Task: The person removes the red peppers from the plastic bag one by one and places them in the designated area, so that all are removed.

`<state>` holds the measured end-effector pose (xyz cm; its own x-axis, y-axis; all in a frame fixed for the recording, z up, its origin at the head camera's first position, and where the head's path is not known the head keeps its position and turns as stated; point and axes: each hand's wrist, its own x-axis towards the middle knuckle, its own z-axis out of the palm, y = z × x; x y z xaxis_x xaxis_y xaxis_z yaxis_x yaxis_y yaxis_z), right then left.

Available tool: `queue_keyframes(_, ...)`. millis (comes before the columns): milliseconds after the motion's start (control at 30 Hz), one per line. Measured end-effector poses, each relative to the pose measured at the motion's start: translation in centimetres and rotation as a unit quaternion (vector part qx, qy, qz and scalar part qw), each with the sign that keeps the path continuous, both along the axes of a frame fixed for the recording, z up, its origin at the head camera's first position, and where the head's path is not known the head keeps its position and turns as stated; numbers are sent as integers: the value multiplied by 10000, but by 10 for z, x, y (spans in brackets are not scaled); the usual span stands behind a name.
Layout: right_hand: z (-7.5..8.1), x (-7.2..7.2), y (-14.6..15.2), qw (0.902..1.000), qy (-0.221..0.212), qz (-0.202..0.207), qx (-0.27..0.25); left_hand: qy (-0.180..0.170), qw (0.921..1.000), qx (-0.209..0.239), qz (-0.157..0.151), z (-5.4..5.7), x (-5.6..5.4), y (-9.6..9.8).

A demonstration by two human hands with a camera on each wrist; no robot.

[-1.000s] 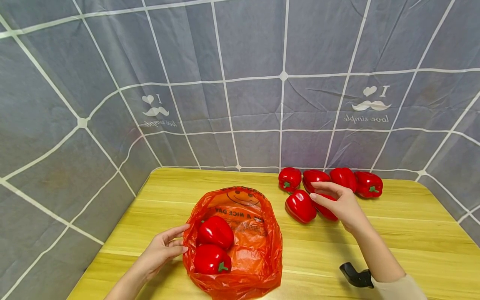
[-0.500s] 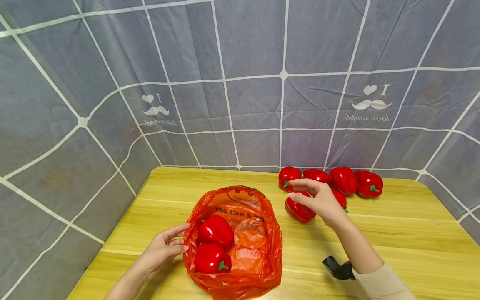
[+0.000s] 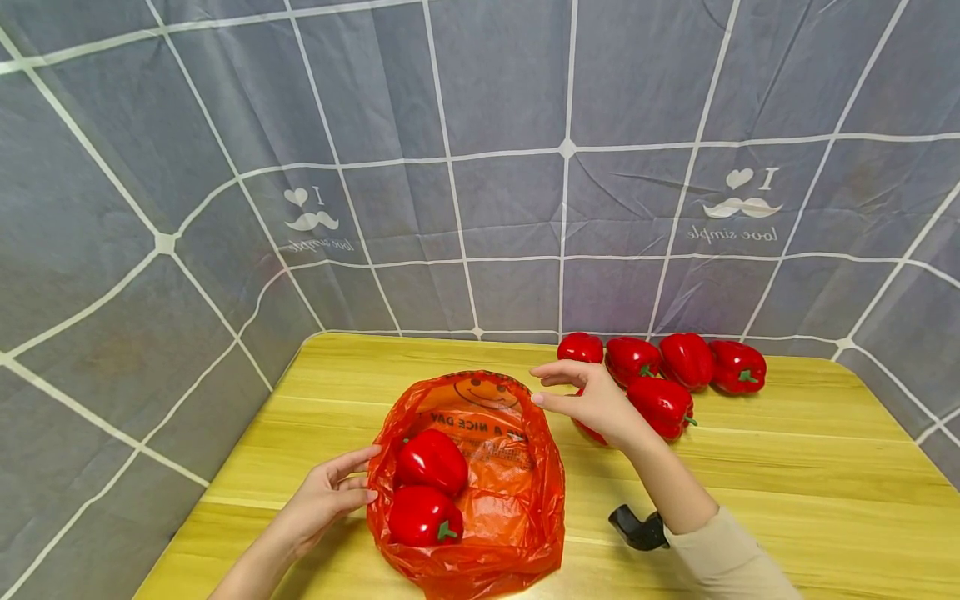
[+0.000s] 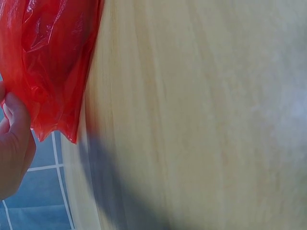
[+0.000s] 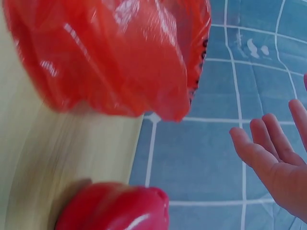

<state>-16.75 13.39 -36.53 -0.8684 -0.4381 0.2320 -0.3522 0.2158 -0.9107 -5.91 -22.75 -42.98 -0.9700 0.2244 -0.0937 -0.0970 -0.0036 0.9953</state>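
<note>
An orange-red plastic bag (image 3: 510,500) stands with its mouth wide on the table, two red bell peppers (image 3: 432,463) lying in its left half. My left hand (image 3: 322,500) touches the bag's left side, index fingertip and thumb apart at the rim. In the left wrist view, the thumb of the left hand (image 4: 14,139) is beside the bag. My right hand (image 3: 588,404) is at the bag's upper right rim, fingers extended, thumb apart, nothing held. It partly hides a bell pepper (image 3: 588,429). The right wrist view shows the right hand (image 5: 278,158) with spread fingers beyond the bag (image 5: 144,57).
Several more bell peppers (image 3: 662,407) lie in a group at the back right of the wooden table (image 3: 810,483). A grey checked cloth (image 3: 510,208) hangs behind and along the sides. A black curved piece (image 3: 636,527) sits by the right sleeve.
My right hand has moved left, from over the group of bell peppers to the bag's right rim, still holding nothing. The left hand and bag have stayed in place.
</note>
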Motion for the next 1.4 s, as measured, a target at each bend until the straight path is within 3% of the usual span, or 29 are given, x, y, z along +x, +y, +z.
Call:
queue_keyframes(867,-8,4,-73,9942,-161,1032,265,96,9998,99,-131,-2,-1,-1)
queue_keyframes(1200,-19,3,-93,9913,-392,1206,364,156,9994,226,-230,-4,-1,-1)
queue_keyframes(1400,-30,2,-101,9897,-318,1308,491,144,9995,174,-209,-3,-2,1)
